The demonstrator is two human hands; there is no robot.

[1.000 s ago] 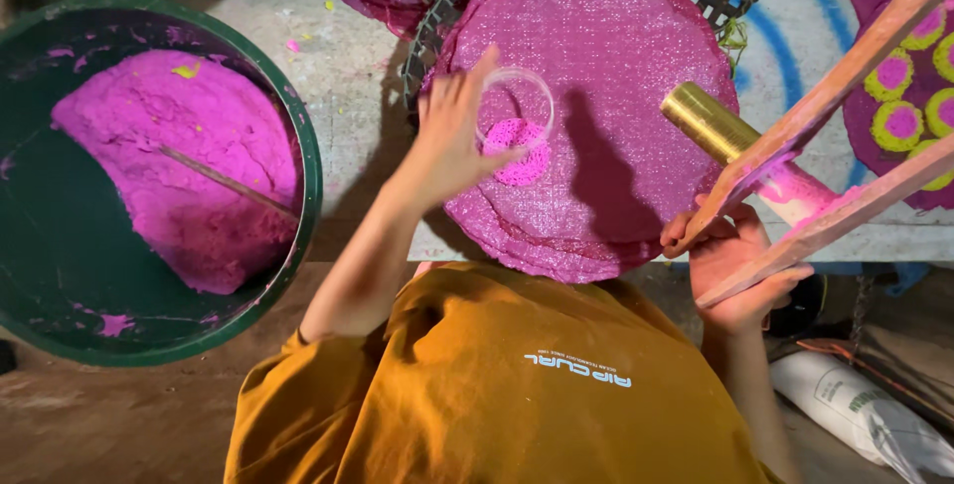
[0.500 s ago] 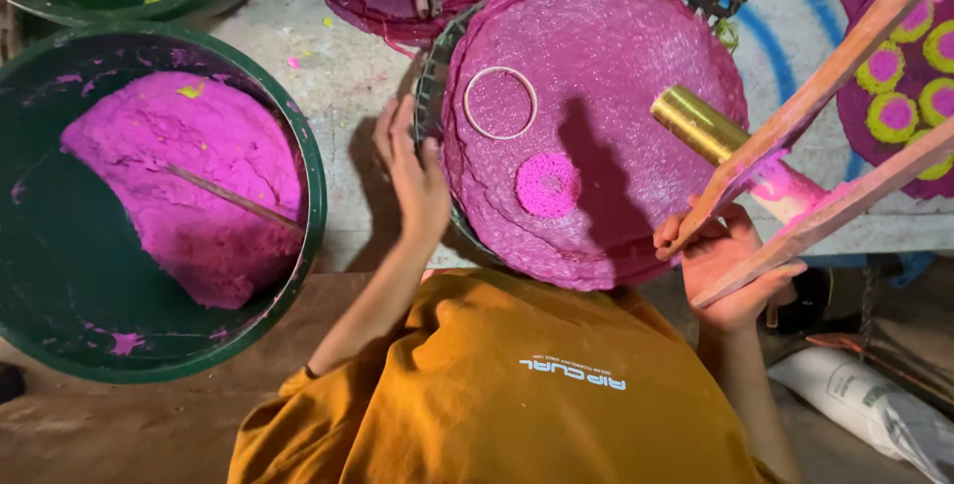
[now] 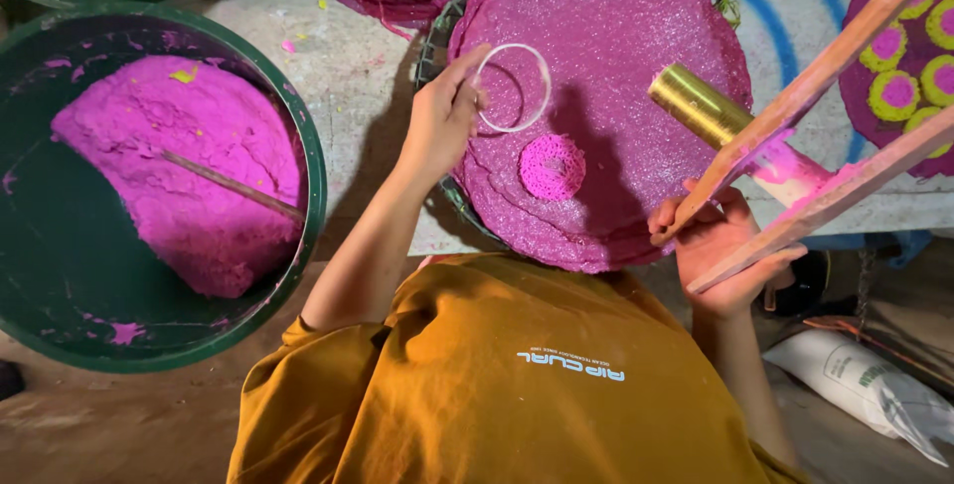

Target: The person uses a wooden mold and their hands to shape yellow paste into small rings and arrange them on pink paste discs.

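The left hand pinches a thin clear plastic ring near the round glittery pink mat's left edge. The right hand grips two pink-stained wooden sticks beyond its right edge.

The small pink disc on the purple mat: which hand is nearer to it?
Left. The left hand, holding a clear ring, sits just up-left of the pink disc; the right hand grips wooden sticks off the mat's edge.
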